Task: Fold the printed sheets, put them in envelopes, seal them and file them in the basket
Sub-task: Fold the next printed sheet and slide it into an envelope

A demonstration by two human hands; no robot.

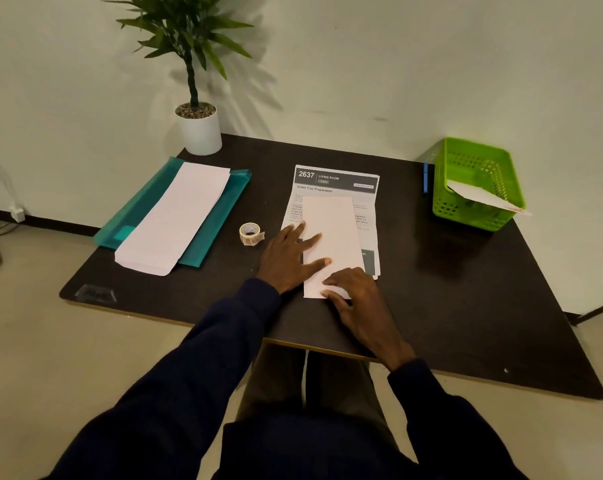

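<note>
The folded sheet (333, 230) (or possibly a filled envelope, the view did not settle which) lay lengthwise on top of the printed sheet (338, 183), its near end overhanging that sheet's near edge toward the person. At that near end sat the right hand (358, 299), fingers bent, thumb and forefinger tips close together on the paper. Whether they pinched the edge or only pressed it could not be told, though it looked like work on a crease or flap. The left hand (289, 258) lay flat with fingers spread across the printed sheet's left margin and onto the white piece, gripping nothing, likely there to stop the paper sliding. Just left of the printed sheet stood a small roll (250, 233) of tape or sticker seals, handy for sealing. Further left of it a stack of envelopes (175, 216) rested on a teal folder (220, 209). Well to the right of the printed sheet and slightly beyond it, the green basket (480, 168) held one filed envelope (480, 197) leaning inside, with a blue pen (425, 178) against its left wall. Beyond and to the left of the printed sheet, a potted plant (197, 129) stood at the far corner of the table (431, 289).
</note>
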